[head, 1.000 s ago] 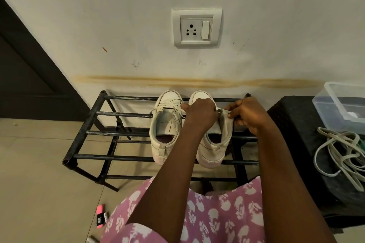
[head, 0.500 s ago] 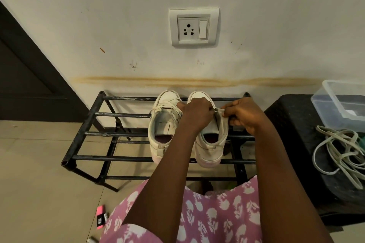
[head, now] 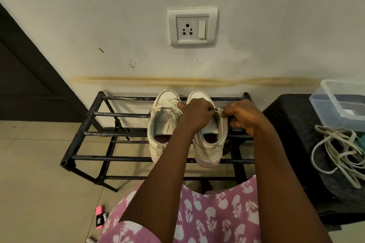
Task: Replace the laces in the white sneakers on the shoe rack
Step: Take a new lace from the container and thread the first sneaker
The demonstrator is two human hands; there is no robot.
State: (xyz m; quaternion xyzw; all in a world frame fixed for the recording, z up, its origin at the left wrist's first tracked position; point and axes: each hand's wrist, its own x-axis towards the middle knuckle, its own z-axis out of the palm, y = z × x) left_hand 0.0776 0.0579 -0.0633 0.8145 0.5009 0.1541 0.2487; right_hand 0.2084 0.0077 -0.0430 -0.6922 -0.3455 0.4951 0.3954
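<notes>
at the far left a dark door (head: 23, 85) was seen, and a pink rectangular packet (head: 99, 209) was left on the beige tiled floor (head: 39, 183). a black metal-bar shoe rack (head: 83, 134) was set against the wall, below a white wall socket (head: 192, 26). two shoes were placed side by side on its top bars, toes to the wall: the partly laced left white low-top sneaker (head: 161, 124) and the right white low-top sneaker (head: 210, 144). the front of the right one was gripped by the curled left hand (head: 197, 114). its right upper edge was pinched by the right hand (head: 245, 117) (a small white bit showed at the fingertips; lace or flap could not be told). further right, loose white flat laces (head: 339, 152) were heaped on a black stool (head: 292, 134), beside a clear plastic box (head: 343, 100).
</notes>
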